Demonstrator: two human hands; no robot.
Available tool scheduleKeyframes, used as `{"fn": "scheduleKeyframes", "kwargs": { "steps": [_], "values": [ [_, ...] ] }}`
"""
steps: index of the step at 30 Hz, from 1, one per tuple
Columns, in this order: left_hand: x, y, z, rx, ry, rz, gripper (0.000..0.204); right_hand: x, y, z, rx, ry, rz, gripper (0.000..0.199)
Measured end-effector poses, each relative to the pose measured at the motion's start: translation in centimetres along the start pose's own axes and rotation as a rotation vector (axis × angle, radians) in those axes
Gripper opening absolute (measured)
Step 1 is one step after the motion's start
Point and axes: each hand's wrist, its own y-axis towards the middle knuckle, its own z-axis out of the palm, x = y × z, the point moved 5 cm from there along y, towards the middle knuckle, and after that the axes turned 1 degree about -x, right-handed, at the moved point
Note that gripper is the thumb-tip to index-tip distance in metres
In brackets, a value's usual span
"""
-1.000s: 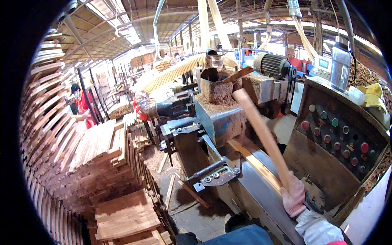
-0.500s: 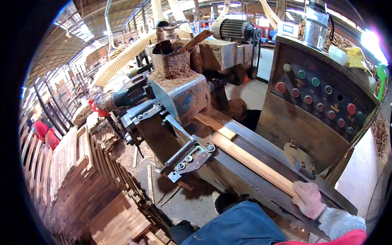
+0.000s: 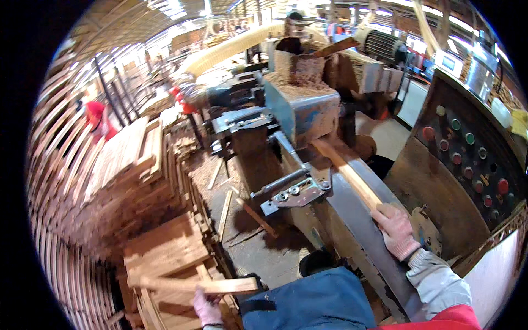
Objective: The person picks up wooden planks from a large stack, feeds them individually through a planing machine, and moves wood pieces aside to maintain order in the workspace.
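In a gloved grip, my right hand (image 3: 396, 228) holds the near end of a wooden strip (image 3: 355, 181). That strip lies along the metal machine bed (image 3: 360, 242), and its far end reaches the sawdust-covered blue housing (image 3: 302, 113). Low on the left, my left hand (image 3: 207, 308), also gloved, has its fingers closed around a second wooden strip (image 3: 231, 286). This strip lies crosswise over a stack of wooden boards (image 3: 165, 242).
A bracket with rollers (image 3: 297, 195) juts from the bed's left side. The control panel (image 3: 467, 159) with several buttons stands right of the bed. Wood stacks (image 3: 118, 165) fill the left, and offcuts (image 3: 224, 214) lie on the floor. A person in red (image 3: 98, 118) is far left.
The view has swung left. My right hand has moved forward along the bed with its strip. My left hand, barely visible before at the lower edge, now holds another strip over the boards.
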Motion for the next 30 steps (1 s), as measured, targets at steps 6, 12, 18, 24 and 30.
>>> {"fn": "scheduleKeyframes", "kwargs": {
  "steps": [6, 12, 18, 24, 30],
  "values": [
    [1.3, -13.0, 18.2, 0.358, 0.068, -0.006, 0.045, 6.8, 2.3, 0.1, -0.136, 0.274, -0.207, 0.045],
    [3.4, -25.5, 28.3, 0.992, -0.079, -0.241, 0.051, 9.9, -6.4, -5.8, 0.352, 0.11, 0.196, 0.072],
    [4.9, -20.2, 24.7, 0.835, 0.122, -0.378, 0.05, 5.8, -23.4, -12.7, 0.239, -0.143, 0.57, 0.082],
    [5.9, -8.1, 9.7, 0.28, 0.069, -0.197, 0.04, 4.1, -21.0, -10.2, 0.037, -0.224, 0.542, 0.09],
    [4.1, -1.9, -3.5, -0.007, 0.018, -0.249, 0.025, -1.2, -7.7, -2.2, -0.292, 0.001, 0.419, 0.08]
  ]
}}
